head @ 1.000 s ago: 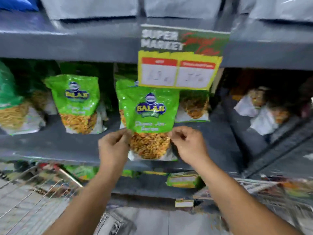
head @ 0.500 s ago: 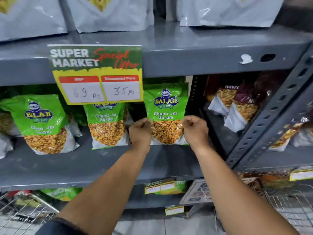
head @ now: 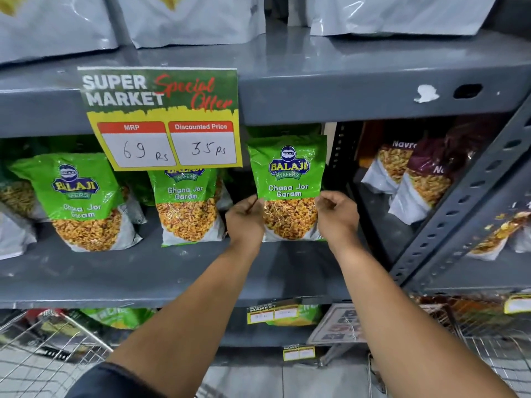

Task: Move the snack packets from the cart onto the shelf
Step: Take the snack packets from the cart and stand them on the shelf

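A green Balaji snack packet (head: 288, 179) stands upright on the grey shelf (head: 172, 268), at the right end of a row. My left hand (head: 244, 219) pinches its left edge and my right hand (head: 336, 216) pinches its right edge. Two matching green packets stand to its left, one in the middle (head: 188, 208) and one further left (head: 83, 208). The wire cart (head: 43, 346) shows at the bottom left, below the shelf.
A special-offer price sign (head: 163, 119) hangs from the shelf above. White packets (head: 189, 18) line the top shelf. Maroon and white packets (head: 416, 179) fill the neighbouring bay past the perforated upright (head: 465, 193). A second wire basket (head: 494, 349) sits bottom right.
The packet has gone from held in front of the shelf to standing on it at the right of the row. The view shifted right and closer; both hands stay on the packet's edges.
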Tool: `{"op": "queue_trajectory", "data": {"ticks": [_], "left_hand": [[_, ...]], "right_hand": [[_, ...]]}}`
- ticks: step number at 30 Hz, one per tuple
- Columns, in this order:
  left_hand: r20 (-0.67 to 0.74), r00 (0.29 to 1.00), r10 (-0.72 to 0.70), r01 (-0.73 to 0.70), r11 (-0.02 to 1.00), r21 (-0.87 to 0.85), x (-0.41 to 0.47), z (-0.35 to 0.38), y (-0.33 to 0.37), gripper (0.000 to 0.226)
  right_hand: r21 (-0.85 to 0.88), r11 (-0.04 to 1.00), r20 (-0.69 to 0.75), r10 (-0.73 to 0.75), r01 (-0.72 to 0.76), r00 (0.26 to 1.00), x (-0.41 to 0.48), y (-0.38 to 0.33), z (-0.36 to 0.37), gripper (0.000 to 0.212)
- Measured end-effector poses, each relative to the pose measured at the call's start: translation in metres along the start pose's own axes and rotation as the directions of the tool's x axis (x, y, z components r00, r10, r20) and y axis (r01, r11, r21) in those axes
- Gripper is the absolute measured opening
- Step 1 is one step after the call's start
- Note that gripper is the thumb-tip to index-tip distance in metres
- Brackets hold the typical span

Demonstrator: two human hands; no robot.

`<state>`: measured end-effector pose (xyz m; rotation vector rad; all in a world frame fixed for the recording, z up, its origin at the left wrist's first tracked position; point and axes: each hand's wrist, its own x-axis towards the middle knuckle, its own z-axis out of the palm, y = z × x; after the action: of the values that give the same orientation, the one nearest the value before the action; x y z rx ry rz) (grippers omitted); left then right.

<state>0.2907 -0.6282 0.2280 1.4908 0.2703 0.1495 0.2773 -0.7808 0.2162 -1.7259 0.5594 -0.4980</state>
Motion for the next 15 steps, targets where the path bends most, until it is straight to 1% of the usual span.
{"op": "queue_trajectory", "data": {"ticks": [3, 7, 10, 12, 15], "left_hand": [[0.002, 1.0, 0.026, -0.026, 0.999, 0.046, 0.002, -0.001, -0.003, 0.028], [0.011, 0.998, 0.068, -0.069, 0.991, 0.113, 0.001, -0.002, -0.002, 0.027], [0.064, 0.996, 0.061, -0.07, 0.986, 0.149, -0.001, -0.005, 0.001, 0.028], [0.098, 0.994, 0.044, -0.062, 0.98, 0.191, -0.004, -0.007, 0.005, 0.033], [0.202, 0.979, 0.02, -0.078, 0.957, 0.279, -0.008, -0.01, 0.006, 0.033]], "right_hand": [[-0.003, 1.0, 0.0, 0.0, 0.0, 1.0, 0.001, 0.0, 0.0, 0.007], [-0.013, 1.0, 0.013, 0.005, -0.005, 1.0, -0.002, -0.001, -0.003, 0.013], [-0.053, 0.999, 0.023, -0.009, 0.01, 1.0, -0.004, -0.005, -0.004, 0.014], [-0.09, 0.995, 0.04, -0.044, 0.047, 0.998, -0.007, -0.009, -0.003, 0.023], [-0.086, 0.988, 0.037, -0.128, 0.131, 0.991, -0.004, -0.023, 0.002, 0.035]]}}
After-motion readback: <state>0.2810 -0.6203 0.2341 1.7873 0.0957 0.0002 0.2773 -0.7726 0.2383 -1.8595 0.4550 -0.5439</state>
